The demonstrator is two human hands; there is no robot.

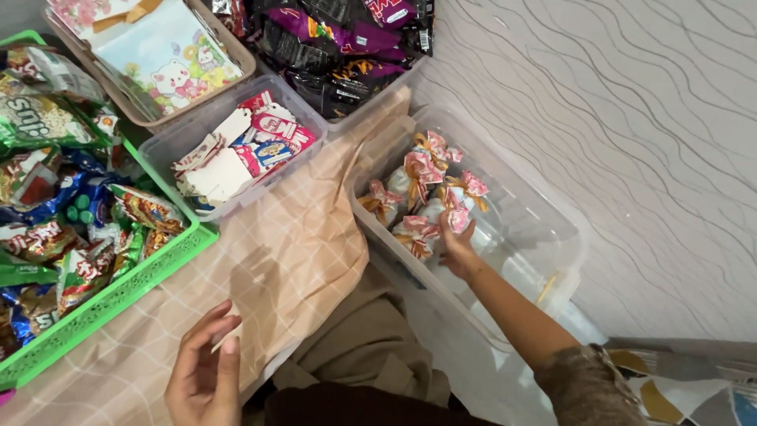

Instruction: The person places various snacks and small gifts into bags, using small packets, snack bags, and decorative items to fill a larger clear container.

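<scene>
Several tied pouches (422, 193) in clear bin (552, 237) (right hand (457, 248) touching), green snack basket (134, 280)

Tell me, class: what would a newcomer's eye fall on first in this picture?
Probably the right hand reaching into the clear plastic bin at centre right, touching small pink-tied gift bundles. Next, the green basket of bright snack packets on the left. The left hand rests on the checked peach cloth at the bottom.

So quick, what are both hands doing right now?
Left hand: open, fingers loosely curled, resting on the checked cloth, holding nothing.
Right hand: inside the clear plastic bin, touching a ribbon-tied goodie bag; grip cannot be told.
</scene>
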